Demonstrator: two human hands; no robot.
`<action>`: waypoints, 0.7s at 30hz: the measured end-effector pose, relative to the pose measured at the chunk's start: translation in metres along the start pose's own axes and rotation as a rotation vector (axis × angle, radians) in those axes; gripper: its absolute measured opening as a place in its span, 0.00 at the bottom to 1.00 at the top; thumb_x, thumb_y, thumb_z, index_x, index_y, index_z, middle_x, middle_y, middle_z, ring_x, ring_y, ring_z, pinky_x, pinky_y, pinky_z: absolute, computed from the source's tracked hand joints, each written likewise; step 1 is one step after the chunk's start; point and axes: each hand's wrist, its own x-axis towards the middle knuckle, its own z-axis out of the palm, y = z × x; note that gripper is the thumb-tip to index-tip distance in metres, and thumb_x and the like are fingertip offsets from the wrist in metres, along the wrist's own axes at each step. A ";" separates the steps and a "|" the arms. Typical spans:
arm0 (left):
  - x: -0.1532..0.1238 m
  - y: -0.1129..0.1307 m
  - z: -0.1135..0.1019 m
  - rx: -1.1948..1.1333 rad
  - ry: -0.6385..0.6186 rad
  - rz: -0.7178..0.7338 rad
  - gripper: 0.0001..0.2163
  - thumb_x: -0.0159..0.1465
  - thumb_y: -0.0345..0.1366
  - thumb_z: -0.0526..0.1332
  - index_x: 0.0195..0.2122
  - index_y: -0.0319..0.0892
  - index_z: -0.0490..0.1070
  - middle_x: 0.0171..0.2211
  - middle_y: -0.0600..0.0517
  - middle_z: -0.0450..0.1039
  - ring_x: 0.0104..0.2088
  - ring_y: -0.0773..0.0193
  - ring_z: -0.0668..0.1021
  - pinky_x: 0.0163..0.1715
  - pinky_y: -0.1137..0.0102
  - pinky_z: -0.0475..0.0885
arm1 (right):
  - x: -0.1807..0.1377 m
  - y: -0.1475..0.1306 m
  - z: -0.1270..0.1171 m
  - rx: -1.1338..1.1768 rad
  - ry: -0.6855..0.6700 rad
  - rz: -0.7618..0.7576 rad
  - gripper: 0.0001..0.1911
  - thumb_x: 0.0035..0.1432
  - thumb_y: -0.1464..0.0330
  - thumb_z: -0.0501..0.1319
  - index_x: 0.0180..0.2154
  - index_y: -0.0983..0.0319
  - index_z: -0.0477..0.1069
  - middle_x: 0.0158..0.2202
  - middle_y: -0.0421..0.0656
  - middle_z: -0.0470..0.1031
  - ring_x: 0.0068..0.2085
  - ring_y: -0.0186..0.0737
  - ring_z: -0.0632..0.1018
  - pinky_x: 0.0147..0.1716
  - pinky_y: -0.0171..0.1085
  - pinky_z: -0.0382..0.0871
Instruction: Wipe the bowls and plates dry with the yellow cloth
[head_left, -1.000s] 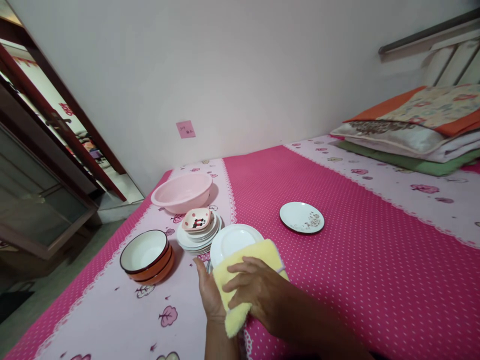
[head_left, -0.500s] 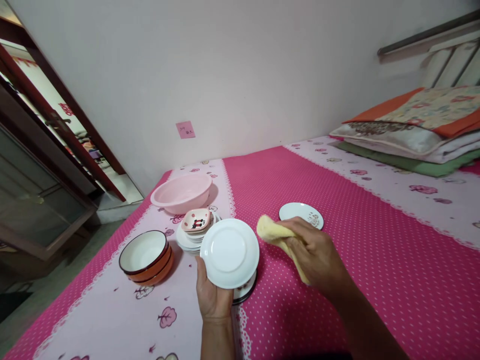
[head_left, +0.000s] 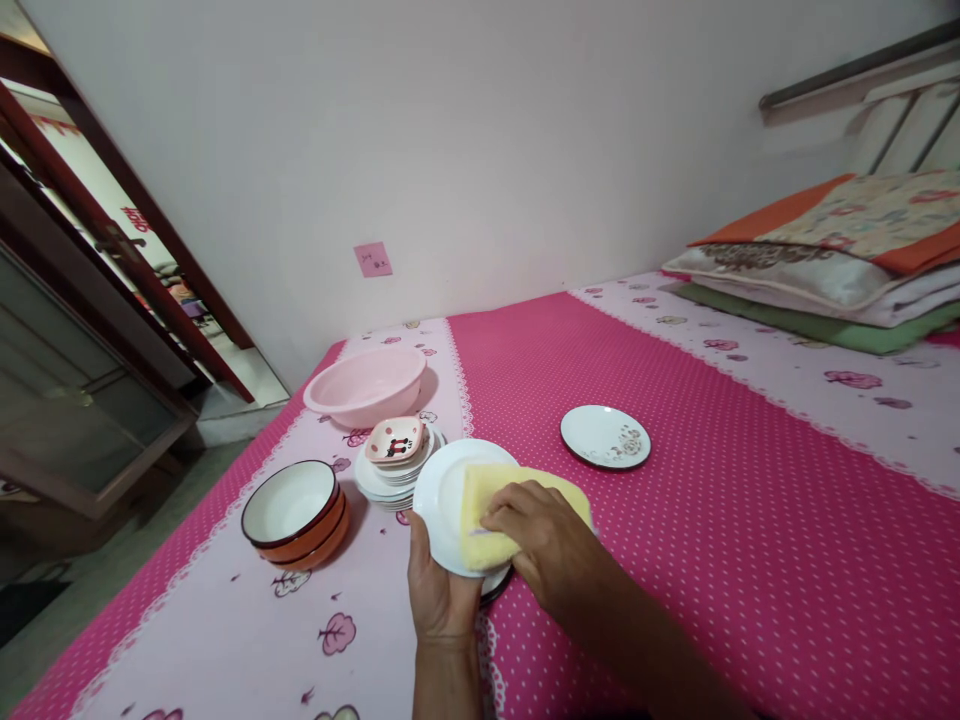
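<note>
My left hand [head_left: 441, 590] grips a white plate [head_left: 437, 490] from below, thumb at its left rim, and tilts its face towards me. Against the plate's right half my right hand [head_left: 536, 535] presses a yellow cloth [head_left: 480, 553], fingers bunched on it. The cloth hides much of the plate's face and sticks out past its right edge. Under the held plate shows a sliver of dark-rimmed plates [head_left: 496, 588] on the bedspread. Just left of it stands a stack of white plates [head_left: 371, 480], topped by a small square dish [head_left: 394, 441] with a cartoon print.
Orange bowls [head_left: 311, 540] stand stacked at the left, with a pink basin [head_left: 367, 388] behind. A dark-rimmed flower-patterned plate [head_left: 604, 436] lies alone on the pink bedspread [head_left: 750, 530]. Folded bedding [head_left: 832, 270] is piled at the far right. A wall [head_left: 525, 150] bounds the back.
My right hand has moved left with the cloth, which now lies spread against the plate instead of being held apart from it. The left hand and plate have shifted slightly right.
</note>
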 end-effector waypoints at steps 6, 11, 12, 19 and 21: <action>-0.005 -0.003 0.006 -0.012 0.090 -0.046 0.25 0.75 0.50 0.49 0.55 0.39 0.79 0.52 0.41 0.82 0.52 0.53 0.83 0.63 0.59 0.69 | -0.002 -0.012 0.002 0.092 -0.017 -0.066 0.17 0.61 0.84 0.54 0.37 0.60 0.75 0.41 0.42 0.76 0.43 0.43 0.71 0.45 0.42 0.63; -0.009 -0.012 0.014 -0.053 0.104 -0.161 0.26 0.75 0.50 0.49 0.51 0.36 0.81 0.49 0.38 0.83 0.51 0.54 0.83 0.58 0.61 0.74 | 0.005 -0.008 0.009 0.104 0.092 -0.115 0.17 0.59 0.84 0.55 0.40 0.61 0.75 0.42 0.44 0.75 0.45 0.45 0.71 0.47 0.44 0.63; -0.009 -0.014 0.014 -0.052 0.094 -0.176 0.26 0.75 0.49 0.48 0.52 0.36 0.81 0.49 0.38 0.83 0.52 0.55 0.83 0.59 0.62 0.73 | 0.007 -0.004 0.009 0.100 0.132 -0.118 0.18 0.57 0.84 0.55 0.42 0.61 0.75 0.43 0.45 0.75 0.45 0.46 0.71 0.47 0.44 0.63; -0.007 -0.027 0.007 -0.019 -0.007 -0.193 0.23 0.74 0.50 0.53 0.60 0.45 0.76 0.59 0.42 0.77 0.63 0.48 0.75 0.69 0.53 0.61 | 0.007 0.018 0.001 -0.027 0.299 0.008 0.18 0.58 0.82 0.52 0.45 0.61 0.71 0.44 0.48 0.73 0.47 0.49 0.71 0.48 0.46 0.66; -0.007 -0.028 0.005 -0.005 0.003 -0.187 0.23 0.73 0.51 0.53 0.62 0.46 0.74 0.60 0.43 0.76 0.64 0.48 0.74 0.69 0.53 0.60 | 0.005 0.022 -0.001 -0.069 0.264 0.094 0.15 0.58 0.81 0.54 0.43 0.60 0.70 0.43 0.47 0.73 0.46 0.49 0.72 0.46 0.45 0.67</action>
